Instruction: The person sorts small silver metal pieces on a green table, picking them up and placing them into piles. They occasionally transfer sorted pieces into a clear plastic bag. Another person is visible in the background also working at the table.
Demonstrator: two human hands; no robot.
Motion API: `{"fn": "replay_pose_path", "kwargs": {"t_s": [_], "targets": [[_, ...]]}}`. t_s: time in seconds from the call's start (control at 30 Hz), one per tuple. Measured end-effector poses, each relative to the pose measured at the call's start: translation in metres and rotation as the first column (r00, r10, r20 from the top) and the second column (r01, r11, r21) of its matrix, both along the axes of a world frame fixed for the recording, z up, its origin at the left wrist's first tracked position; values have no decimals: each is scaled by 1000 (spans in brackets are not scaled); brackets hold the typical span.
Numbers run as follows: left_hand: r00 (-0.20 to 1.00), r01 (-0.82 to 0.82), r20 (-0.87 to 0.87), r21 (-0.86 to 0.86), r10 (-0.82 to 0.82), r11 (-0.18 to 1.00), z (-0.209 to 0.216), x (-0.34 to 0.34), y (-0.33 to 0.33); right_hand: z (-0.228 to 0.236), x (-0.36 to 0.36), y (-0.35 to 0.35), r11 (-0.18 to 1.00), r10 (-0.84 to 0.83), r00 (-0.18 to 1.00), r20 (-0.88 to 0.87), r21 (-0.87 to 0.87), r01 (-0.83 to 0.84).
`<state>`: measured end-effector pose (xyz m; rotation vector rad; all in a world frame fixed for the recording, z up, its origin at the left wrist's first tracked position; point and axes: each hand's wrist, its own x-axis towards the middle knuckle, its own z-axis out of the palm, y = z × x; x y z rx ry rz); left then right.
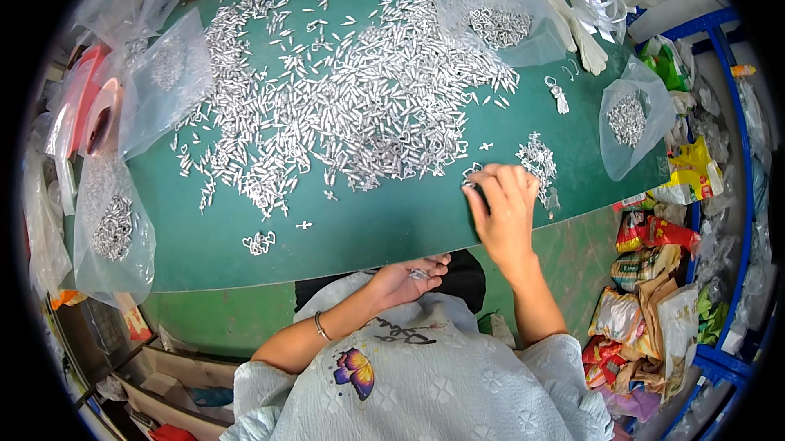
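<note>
Head view shows the right hand (505, 210) pinching one small silver piece (469, 184) off the green table (392, 224). Left hand (406, 277) waits cupped in the lap, holding picked pieces (419, 274) so they stay together.

The right hand (505, 205) rests palm down on the green table (392, 224), its fingertips (478, 183) pinching at small silver pieces near the table's front edge. Just beyond it lies a small cluster of silver pieces (536, 159), and farther out to its left a wide heap of silver pieces (352, 98). The left hand (409, 276) is cupped below the table edge, close to the body, with a few silver pieces (419, 274) in its palm. Clear plastic bags (630, 118) of the same parts lie beyond and to either side.
</note>
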<state>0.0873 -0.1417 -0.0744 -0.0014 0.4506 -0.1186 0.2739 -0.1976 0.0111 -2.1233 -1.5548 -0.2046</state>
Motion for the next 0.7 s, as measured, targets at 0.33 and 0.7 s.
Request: {"fn": "replay_pose_path", "kwargs": {"t_s": [0.33, 0.7], "targets": [[999, -24, 26, -2, 24, 1000, -4, -4, 0, 6, 19, 3, 993, -26, 972, -232, 104, 51], [1000, -2, 17, -28, 2, 1000, -1, -1, 0, 4, 33, 14, 993, -26, 942, -336, 97, 62]]}}
